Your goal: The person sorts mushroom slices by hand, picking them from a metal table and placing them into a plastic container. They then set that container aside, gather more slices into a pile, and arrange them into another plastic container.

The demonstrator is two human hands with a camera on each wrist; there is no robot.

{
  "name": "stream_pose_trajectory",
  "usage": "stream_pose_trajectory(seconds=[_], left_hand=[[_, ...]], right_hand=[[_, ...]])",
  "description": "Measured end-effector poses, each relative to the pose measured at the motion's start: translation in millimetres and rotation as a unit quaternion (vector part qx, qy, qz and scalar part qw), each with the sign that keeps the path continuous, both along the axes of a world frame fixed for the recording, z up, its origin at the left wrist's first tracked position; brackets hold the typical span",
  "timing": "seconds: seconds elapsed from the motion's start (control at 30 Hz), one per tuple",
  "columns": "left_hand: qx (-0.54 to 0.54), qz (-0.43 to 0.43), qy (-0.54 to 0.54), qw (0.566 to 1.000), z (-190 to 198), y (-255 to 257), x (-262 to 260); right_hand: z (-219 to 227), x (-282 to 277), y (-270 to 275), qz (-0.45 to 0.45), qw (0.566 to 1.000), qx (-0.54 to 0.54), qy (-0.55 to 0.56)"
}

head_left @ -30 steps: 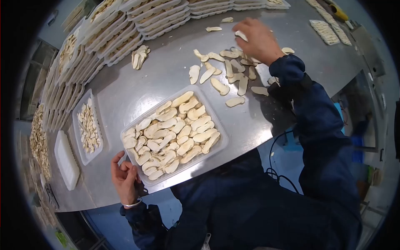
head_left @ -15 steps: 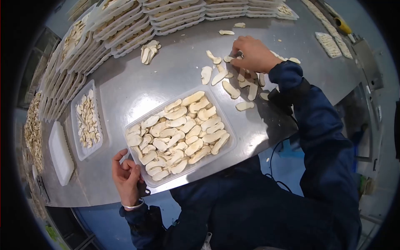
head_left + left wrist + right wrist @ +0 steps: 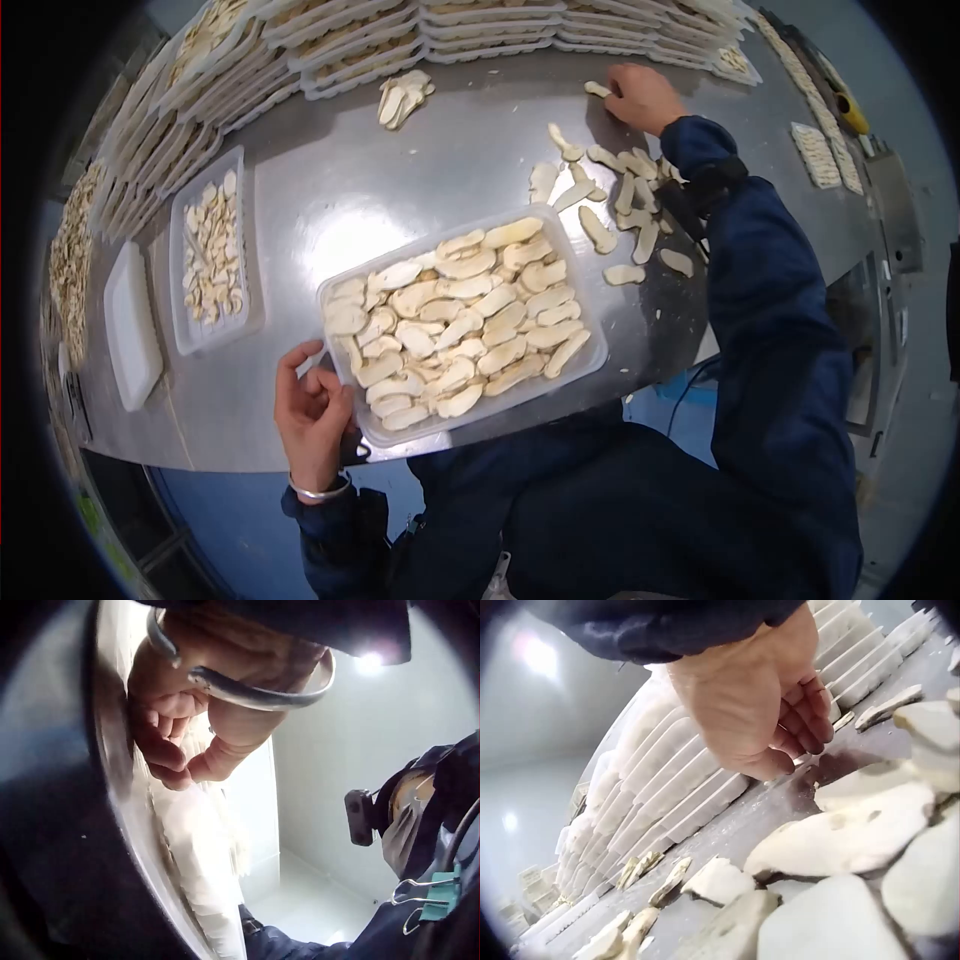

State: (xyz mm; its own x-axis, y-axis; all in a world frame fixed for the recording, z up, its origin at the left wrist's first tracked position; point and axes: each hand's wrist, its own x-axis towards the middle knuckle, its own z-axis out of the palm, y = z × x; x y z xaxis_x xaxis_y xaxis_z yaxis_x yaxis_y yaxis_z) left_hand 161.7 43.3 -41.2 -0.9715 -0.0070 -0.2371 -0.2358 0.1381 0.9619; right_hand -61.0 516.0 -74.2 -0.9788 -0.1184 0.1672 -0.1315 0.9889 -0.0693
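In the head view my right hand (image 3: 645, 98) is at the far side of the steel table, fingers and thumb curled at the end of a pale mushroom slice (image 3: 597, 89). In the right wrist view a bit of slice (image 3: 803, 759) shows between thumb and fingertips. Nearer lies a loose pile of mushroom slices (image 3: 627, 190). My left hand (image 3: 312, 415), fingers loosely curled, rests beside the left corner of a clear plastic tray (image 3: 590, 352). Overlapping mushroom slices (image 3: 460, 320) cover this tray. In the left wrist view its fingertips (image 3: 174, 778) are right at the tray's rim.
Stacked trays of slices (image 3: 360, 60) line the back and left. A small bunch of slices (image 3: 405, 97) lies before them. A tray of small pieces (image 3: 212, 250) and a white tray (image 3: 132, 325) stand at left. Two packed trays (image 3: 817, 155) sit far right.
My right hand has come down over the loose pile, then moved away to the slice at the back. My left hand keeps its place by the tray. The head view has shifted.
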Motion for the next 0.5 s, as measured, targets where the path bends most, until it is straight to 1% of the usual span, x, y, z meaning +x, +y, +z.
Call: stream_pose_trajectory(seconds=[0.07, 0.1, 0.13, 0.2, 0.23, 0.27, 0.3, 0.33, 0.37, 0.4, 0.5], left_hand=[[-0.016, -0.007, -0.006, 1.0, 1, -3, -1], [-0.015, -0.012, -0.005, 1.0, 1, -4, -1], [-0.017, -0.014, -0.004, 1.0, 1, -4, -1], [0.018, -0.02, -0.026, 0.999, 3, -4, -2], [0.057, -0.024, -0.032, 0.998, 4, -2, -3], [0.072, -0.022, -0.037, 0.996, 5, -2, -4], [0.09, -0.025, -0.043, 0.995, 6, -2, -6], [0.094, -0.027, -0.045, 0.994, 7, -2, -7], [0.101, -0.029, -0.044, 0.994, 6, -2, -7], [0.099, -0.034, -0.038, 0.994, 4, -5, -7], [0.099, -0.029, -0.039, 0.994, 2, -3, -6]], right_hand=[[8, 13, -7, -0.013, 1.0, -0.013, 0.021], [18, 26, -20, 0.012, 0.998, -0.028, 0.062], [27, 37, -33, 0.034, 0.996, -0.042, 0.072], [50, 71, -86, 0.098, 0.989, -0.072, 0.088], [63, 88, -118, 0.154, 0.979, -0.096, 0.093], [70, 106, -147, 0.205, 0.967, -0.119, 0.097], [71, 120, -173, 0.245, 0.951, -0.169, 0.09], [77, 134, -199, 0.274, 0.944, -0.175, 0.061], [81, 146, -221, 0.292, 0.944, -0.147, 0.033], [80, 154, -241, 0.309, 0.939, -0.144, 0.039], [64, 161, -269, 0.344, 0.931, -0.118, 0.043]])
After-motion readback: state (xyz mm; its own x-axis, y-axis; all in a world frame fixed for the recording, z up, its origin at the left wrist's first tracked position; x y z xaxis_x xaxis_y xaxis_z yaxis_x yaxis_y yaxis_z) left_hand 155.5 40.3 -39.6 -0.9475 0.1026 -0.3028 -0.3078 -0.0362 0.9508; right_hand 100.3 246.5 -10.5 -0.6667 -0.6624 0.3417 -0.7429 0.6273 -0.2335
